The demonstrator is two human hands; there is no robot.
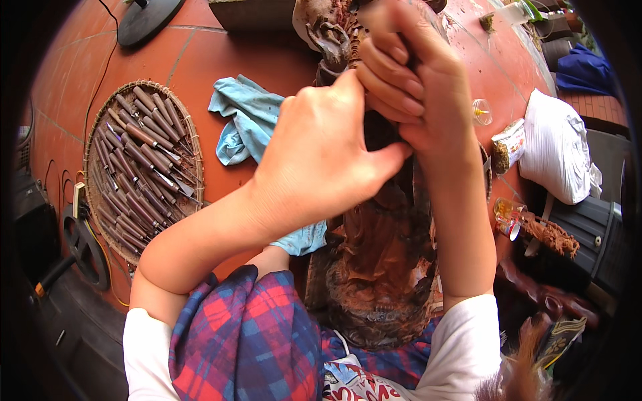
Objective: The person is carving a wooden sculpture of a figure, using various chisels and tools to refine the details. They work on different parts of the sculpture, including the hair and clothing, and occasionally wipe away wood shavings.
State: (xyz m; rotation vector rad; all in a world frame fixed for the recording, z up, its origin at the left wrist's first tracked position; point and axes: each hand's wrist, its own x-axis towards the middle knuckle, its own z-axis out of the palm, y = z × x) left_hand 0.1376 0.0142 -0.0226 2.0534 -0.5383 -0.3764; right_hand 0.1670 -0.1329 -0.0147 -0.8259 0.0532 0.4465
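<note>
A dark reddish-brown carved wooden statue [384, 244] lies between my legs, its wide base toward me and its paler carved end [328, 33] far off. Above its middle, my left hand [321, 144] is bent with its back up. The thumb points right to the heel of the other hand; most of the fingers are hidden beneath. Just right and higher, my right hand [418, 83] is closed, fingers curled in and the top blurred. What either hand grips cannot be made out. The hands meet at the left index finger.
To the left, a round woven basket [194, 127] holds many wooden-handled carving chisels [137, 160]. A light blue cloth [247, 117] lies beside it on the red tile floor [200, 60]. A white sack [555, 147], small jar [481, 111] and dark grey box [588, 230] stand right.
</note>
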